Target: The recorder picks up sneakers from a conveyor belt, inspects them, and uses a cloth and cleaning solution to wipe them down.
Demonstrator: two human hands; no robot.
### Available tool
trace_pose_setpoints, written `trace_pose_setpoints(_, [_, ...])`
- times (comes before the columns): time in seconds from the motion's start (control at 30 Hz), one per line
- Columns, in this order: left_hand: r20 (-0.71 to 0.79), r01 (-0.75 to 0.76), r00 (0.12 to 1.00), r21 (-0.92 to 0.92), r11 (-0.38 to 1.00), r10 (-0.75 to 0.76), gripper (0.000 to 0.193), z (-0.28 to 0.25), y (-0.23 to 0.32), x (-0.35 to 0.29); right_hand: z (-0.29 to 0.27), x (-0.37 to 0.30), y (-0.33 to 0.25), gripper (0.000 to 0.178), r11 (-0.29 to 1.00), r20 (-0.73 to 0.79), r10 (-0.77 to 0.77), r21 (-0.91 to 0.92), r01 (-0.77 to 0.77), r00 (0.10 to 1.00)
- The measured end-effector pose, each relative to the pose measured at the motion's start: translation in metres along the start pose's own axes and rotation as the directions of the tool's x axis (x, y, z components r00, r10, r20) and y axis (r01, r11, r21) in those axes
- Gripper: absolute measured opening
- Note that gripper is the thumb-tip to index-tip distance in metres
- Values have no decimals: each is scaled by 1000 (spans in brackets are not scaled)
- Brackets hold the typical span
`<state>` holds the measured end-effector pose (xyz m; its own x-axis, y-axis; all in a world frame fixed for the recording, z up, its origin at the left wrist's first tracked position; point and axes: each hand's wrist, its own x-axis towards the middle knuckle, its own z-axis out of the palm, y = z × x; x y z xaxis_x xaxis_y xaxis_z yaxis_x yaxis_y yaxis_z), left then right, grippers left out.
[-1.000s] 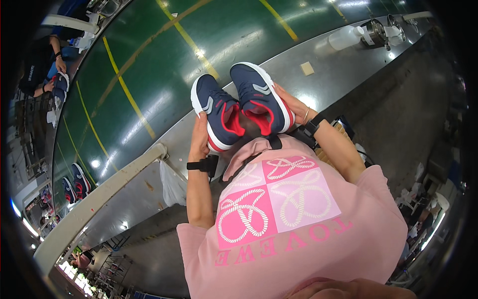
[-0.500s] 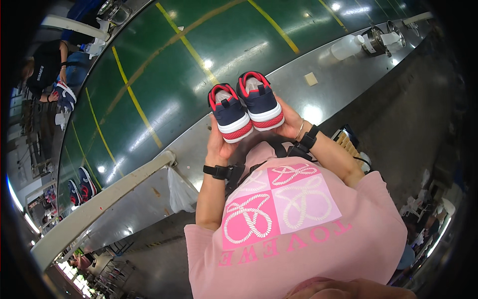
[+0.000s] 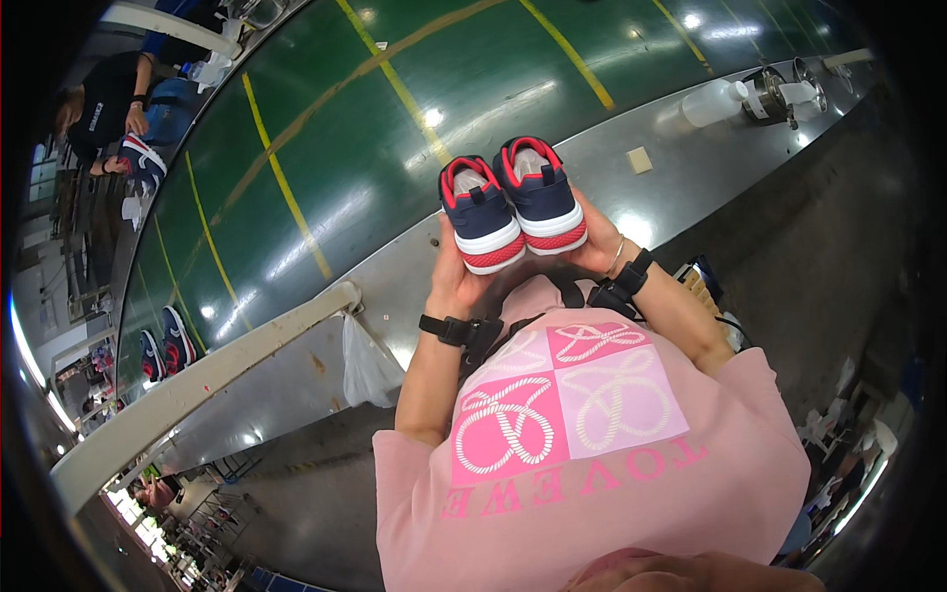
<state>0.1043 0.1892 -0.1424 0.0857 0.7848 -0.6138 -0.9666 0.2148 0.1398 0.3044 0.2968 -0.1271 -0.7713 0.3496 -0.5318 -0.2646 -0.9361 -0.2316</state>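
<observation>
Two navy sneakers with red lining and white-and-red soles are held side by side, heels toward me, over the near metal edge of the bench. My left hand [image 3: 457,273] is closed round the outer side of the left sneaker [image 3: 480,219]. The right sneaker [image 3: 543,200] is gripped along its outer side by my right hand [image 3: 598,237]. The two shoes touch each other, and pale paper-like stuffing shows inside both. Most of my fingers are hidden beneath or behind the shoes.
Beyond the shoes runs a green belt [image 3: 365,148] with yellow lines. On the metal ledge [image 3: 681,187] are a pale block [image 3: 639,160], a white bottle [image 3: 714,105] and a metal pot [image 3: 767,97]. A beige bar [image 3: 217,370] crosses at left, near another shoe pair [image 3: 176,340]. A co-worker [image 3: 107,109] handles a shoe.
The view has shifted a little, so the scene sits further right in it. Both hands still hold the sneakers together, in much the same pose.
</observation>
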Motion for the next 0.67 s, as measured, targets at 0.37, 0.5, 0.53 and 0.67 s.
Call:
trace_pose_setpoints(0.37, [-37, -12, 999, -7, 1000, 11, 66, -6, -2, 1, -13, 5, -1, 55, 999, 44, 31, -23, -30, 999])
trace_pose_setpoints(0.5, [-46, -20, 999, 20, 1000, 21, 64, -2, -2, 0, -12, 5, 0, 55, 1000, 33, 30, -9, -30, 999])
trace_pose_setpoints(0.53, [-46, -18, 999, 21, 1000, 19, 64, -1, -2, -1, -13, 5, 0, 55, 999, 35, 32, -9, -32, 999])
trace_pose_setpoints(0.67, [-41, -77, 996, 77, 994, 80, 63, -2, -4, 0, -12, 6, 0, 54, 1000, 73, 23, 8, -23, 997])
